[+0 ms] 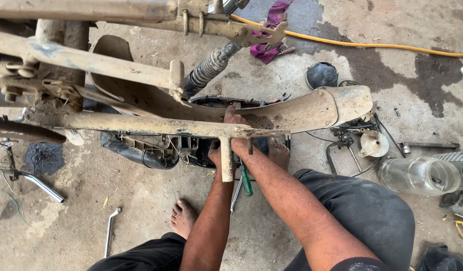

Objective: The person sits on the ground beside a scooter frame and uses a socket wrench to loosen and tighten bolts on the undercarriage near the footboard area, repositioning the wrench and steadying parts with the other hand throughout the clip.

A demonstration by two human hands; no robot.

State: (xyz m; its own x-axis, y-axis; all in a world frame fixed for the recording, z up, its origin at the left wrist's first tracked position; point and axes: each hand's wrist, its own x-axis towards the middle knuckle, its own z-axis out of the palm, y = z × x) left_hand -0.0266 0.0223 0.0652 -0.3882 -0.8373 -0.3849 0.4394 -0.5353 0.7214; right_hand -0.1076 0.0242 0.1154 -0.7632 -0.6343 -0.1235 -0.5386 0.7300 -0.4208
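Rusty tubular frame [141, 123] — both hands, left hand [215, 154] and right hand [235, 120], behind it.

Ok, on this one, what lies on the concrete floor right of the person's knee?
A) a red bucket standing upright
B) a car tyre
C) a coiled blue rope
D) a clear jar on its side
D: a clear jar lies on its side on the concrete floor, right of the person's knee, with its open mouth facing right.
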